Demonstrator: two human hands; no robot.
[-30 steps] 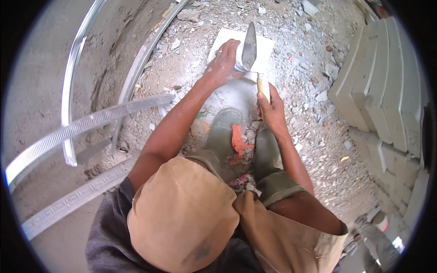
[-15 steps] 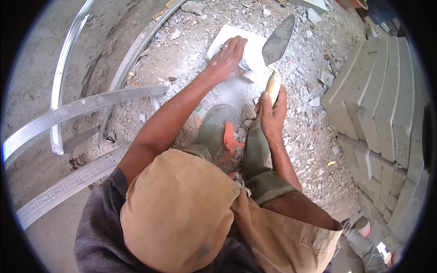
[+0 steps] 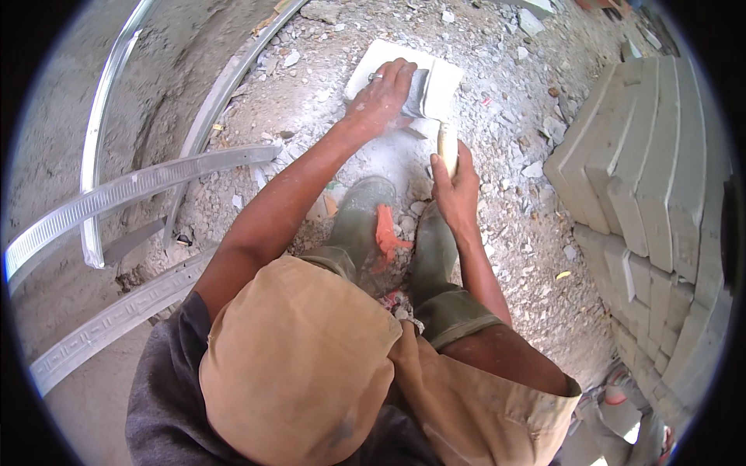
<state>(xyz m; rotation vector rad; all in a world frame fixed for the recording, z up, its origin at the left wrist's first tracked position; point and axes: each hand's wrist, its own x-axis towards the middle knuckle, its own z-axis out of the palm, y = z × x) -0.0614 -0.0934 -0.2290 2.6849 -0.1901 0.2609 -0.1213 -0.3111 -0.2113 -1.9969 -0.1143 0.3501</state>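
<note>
Near: tan cloth over the wearer's raised left knee point(image 3: 295, 357). Two green boots point(image 3: 361, 221) beyond it; a crumpled orange-red scrap point(image 3: 386, 233) lies between them.

Right of centre: right hand point(image 3: 454, 186), fingers wrapped around the handle of a pale-handled tool point(image 3: 448, 146); grip narrow, thumb laid along the handle. Handle points away from the wearer, its far end meeting the near right part of the slab. Blade cannot be made out; the grey surface beside the left thumb may be blade or slab face.

Left side, near to mid: a patterned metal strip point(image 3: 124, 322) and a ribbed metal strip point(image 3: 148, 175), both bent by the lens.

Far centre: white slab point(image 3: 371, 66) on dusty rubble point(image 3: 513, 155), ahead of the boots. Left hand point(image 3: 381, 99) lies over its top, palm down, thumb well away from the fingers; the spread is wide, holding by pressure rather than closing round anything.

Far right: stacked grey blocks point(image 3: 641, 163).

Handling (judged): slab stiff, probably brittle and chalky, moderate weight; corners likely to crumble, dusty face slippery. Best hold: flat palm on the broad left part, fingers clear of the tool; lift by two opposite edges. Tool looks light, firmest at mid-handle.
</note>
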